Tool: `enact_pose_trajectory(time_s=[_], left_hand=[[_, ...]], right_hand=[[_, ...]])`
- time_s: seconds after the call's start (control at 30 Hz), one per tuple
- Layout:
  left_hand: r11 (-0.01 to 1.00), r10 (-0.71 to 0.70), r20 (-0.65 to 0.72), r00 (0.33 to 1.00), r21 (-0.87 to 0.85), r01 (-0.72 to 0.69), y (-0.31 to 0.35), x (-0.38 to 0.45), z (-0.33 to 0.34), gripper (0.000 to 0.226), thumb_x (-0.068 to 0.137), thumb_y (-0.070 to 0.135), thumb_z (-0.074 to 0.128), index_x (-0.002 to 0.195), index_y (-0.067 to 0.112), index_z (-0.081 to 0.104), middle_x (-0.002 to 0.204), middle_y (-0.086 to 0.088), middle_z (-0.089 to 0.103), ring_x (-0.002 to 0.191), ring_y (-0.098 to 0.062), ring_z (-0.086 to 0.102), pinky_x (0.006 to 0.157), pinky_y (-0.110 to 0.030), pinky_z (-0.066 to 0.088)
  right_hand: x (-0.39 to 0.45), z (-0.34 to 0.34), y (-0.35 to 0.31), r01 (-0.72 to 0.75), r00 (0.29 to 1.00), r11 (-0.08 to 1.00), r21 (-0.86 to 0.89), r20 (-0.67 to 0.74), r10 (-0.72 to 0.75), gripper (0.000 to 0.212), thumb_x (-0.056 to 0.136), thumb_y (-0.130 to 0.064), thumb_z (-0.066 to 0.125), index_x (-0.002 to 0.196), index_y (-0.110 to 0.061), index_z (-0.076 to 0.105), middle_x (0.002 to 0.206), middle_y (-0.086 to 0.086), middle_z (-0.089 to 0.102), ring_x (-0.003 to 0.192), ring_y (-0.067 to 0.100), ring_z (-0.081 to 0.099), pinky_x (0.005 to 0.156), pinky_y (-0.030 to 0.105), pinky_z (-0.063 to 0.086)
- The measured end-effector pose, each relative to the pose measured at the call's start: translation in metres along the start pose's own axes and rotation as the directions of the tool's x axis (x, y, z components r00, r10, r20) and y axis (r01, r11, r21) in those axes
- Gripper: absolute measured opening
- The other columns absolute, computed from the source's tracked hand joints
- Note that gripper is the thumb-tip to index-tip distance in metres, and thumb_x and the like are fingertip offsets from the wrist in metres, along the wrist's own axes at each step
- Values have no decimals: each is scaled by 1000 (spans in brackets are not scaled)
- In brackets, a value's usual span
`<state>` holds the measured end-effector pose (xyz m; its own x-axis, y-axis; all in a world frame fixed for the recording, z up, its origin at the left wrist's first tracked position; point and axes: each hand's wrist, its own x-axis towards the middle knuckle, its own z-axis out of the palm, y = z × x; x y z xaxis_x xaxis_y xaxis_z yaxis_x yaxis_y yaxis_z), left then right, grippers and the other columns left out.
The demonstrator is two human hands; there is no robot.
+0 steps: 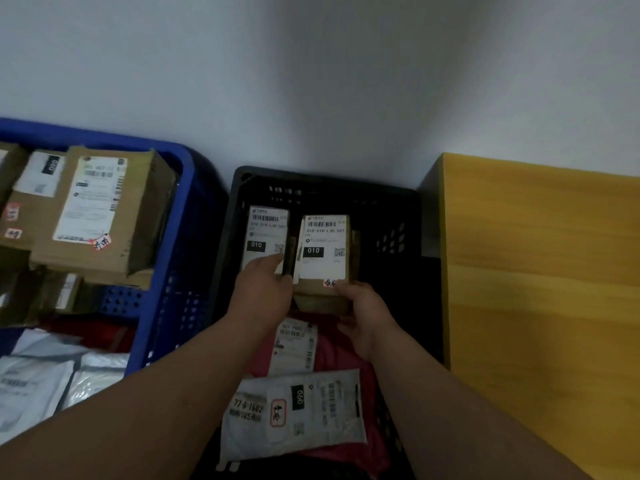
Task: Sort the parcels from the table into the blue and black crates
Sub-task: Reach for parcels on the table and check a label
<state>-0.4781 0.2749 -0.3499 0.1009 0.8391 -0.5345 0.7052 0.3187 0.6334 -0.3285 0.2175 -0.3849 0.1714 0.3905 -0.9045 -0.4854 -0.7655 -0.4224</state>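
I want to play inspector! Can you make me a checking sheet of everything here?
Surface: yellow table on the right; the part in view shows bare wood.
Job's things: black crate holds two small boxes labelled 010, a pink bag and a white mailer. Blue crate holds cardboard boxes and white mailers.
Clutter: nothing seen.
Hands: left hand touches the left 010 box; right hand holds the right 010 box at its near end.
Cables: nothing seen.
Surroundings: plain grey wall behind.
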Motion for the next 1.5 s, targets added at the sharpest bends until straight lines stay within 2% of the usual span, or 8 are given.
enact_pose_trajectory(time_s=[0.27,0.37,0.43,0.57,0.87,1.03,1.23,1.5], left_hand=[[955,118,-41,992,277,-103,-29,50,20,54,98,27,50,149,17,34,157,-13,25,144,-28,19,119,-42,18],[871,114,61,992,474,-129,-42,59,25,58,99,32,47,152,31,25,161,-8,12,148,-26,7,119,-46,14],[843,78,127,989,521,-133,-50,62,28,59,98,35,46,152,36,21,163,-4,1,148,-25,-3,118,-50,10],[837,76,132,988,530,-135,-61,63,32,57,97,37,48,149,39,27,162,1,-12,147,-21,-15,117,-51,6],[810,70,100,993,575,-115,-58,57,39,65,92,40,52,150,41,22,162,-1,-14,147,-25,-15,117,-52,1],[827,50,90,995,554,-92,-53,46,34,64,93,40,51,150,41,21,162,-1,-12,147,-25,-13,117,-52,3],[836,33,79,996,545,-71,-43,26,29,62,95,41,48,151,38,21,162,-2,-9,147,-25,-11,118,-50,1],[847,66,32,997,526,-73,-18,-24,19,62,94,41,50,150,37,24,163,-3,-3,148,-26,-6,118,-50,2]], right_hand=[[65,21,-12,-60,996,998,-8,60,61,36,95,-25,59,130,-23,54,109,6,65,95,23,62,75,35,56],[88,30,-9,18,1000,964,-266,29,-11,53,100,-18,48,150,-22,32,133,5,54,109,21,54,96,33,47],[98,37,-6,87,996,942,-324,10,-89,64,101,-10,42,156,-25,12,148,5,42,117,19,49,92,24,43],[105,50,-6,162,985,916,-366,-2,-175,69,97,-5,39,155,-31,14,143,4,48,111,21,52,82,26,48],[102,38,-3,173,984,906,-386,21,-179,78,93,-10,58,156,-29,15,138,-8,47,124,19,50,98,27,42],[93,38,0,189,982,932,-310,46,-184,81,87,-3,67,153,-21,23,142,3,50,125,19,51,109,35,42],[67,30,-8,227,974,932,-281,63,-218,58,79,-7,79,127,-26,51,122,-4,62,108,13,59,83,19,49],[7,14,-10,166,986,898,-408,36,-166,55,91,-8,59,142,-20,41,121,3,60,111,21,57,101,37,48]])
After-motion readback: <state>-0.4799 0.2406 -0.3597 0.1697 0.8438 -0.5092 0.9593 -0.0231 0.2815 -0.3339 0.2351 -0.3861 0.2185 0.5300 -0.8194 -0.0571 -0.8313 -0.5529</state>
